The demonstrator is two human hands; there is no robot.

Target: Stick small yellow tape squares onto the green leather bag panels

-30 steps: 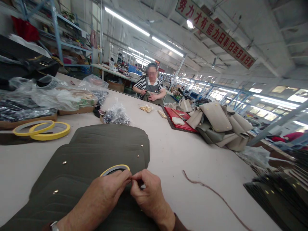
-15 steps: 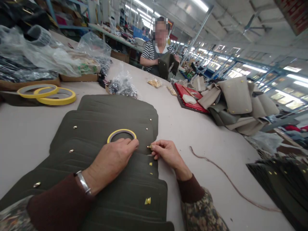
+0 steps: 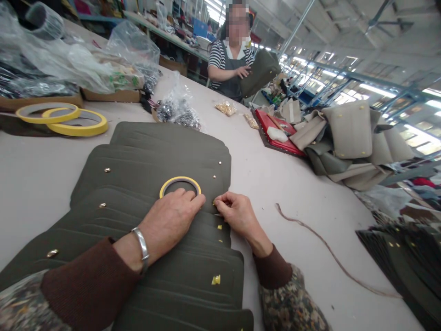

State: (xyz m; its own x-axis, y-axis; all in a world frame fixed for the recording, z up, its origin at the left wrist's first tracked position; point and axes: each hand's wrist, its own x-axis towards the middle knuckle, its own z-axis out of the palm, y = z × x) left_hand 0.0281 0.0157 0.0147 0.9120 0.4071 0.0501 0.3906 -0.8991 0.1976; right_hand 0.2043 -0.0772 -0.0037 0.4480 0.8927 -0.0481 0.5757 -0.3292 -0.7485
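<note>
My left hand is closed on the near edge of a roll of yellow tape, which rests over a stack of overlapping dark green leather panels. Close to its right, my right hand pinches a small piece of yellow tape at the right edge of a panel; the fingers hide most of that piece. Gold metal studs dot the panels on the left, and smaller ones show at the upper right. Short yellow tape bits stick to the lower panels near their right edges.
Two more yellow tape rolls lie at the left. Bags of small metal parts sit further back. A brown cord and piled beige and green pieces are at the right. Across the table a person handles a green piece.
My right fingers have closed over the stud spot with the tape piece. The left hand stays on the roll. The view has tilted down slightly, and the person opposite has raised and turned the green piece.
</note>
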